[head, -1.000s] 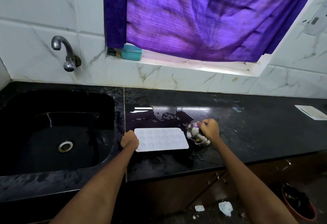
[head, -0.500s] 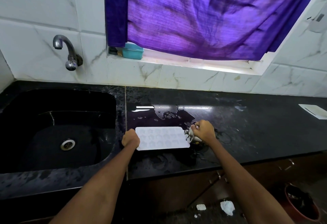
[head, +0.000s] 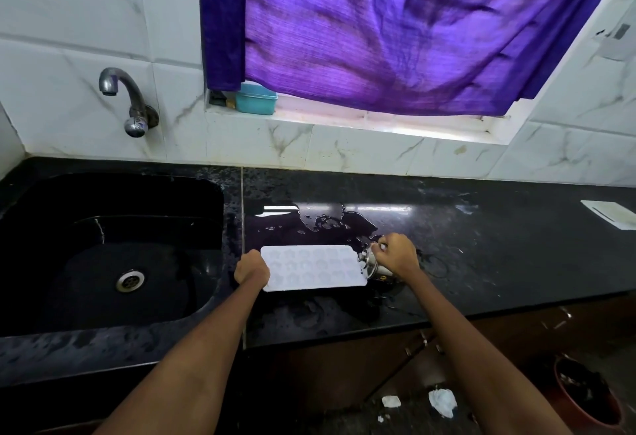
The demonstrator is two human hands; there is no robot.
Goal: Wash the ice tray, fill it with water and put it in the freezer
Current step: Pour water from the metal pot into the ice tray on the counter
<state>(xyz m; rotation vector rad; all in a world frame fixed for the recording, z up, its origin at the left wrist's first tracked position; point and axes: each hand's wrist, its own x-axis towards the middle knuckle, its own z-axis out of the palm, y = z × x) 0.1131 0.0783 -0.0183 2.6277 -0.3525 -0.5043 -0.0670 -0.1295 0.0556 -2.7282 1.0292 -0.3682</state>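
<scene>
Wet black surface (head: 481, 245): my left hand (head: 252, 271) grips ice tray (head: 315, 267) edge; right hand (head: 397, 255) grips tilted steel cup (head: 370, 262).

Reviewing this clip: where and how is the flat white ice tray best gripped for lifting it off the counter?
Probably by its two short ends. The flat white ice tray lies level on the wet black counter, long side across. The left hand already grips the left end; the right end, beside the tilted steel vessel, is free.

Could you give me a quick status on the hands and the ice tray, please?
Left hand grips ice tray's left end. Right hand tilts steel cup at its right end. Nothing in the way.
</scene>
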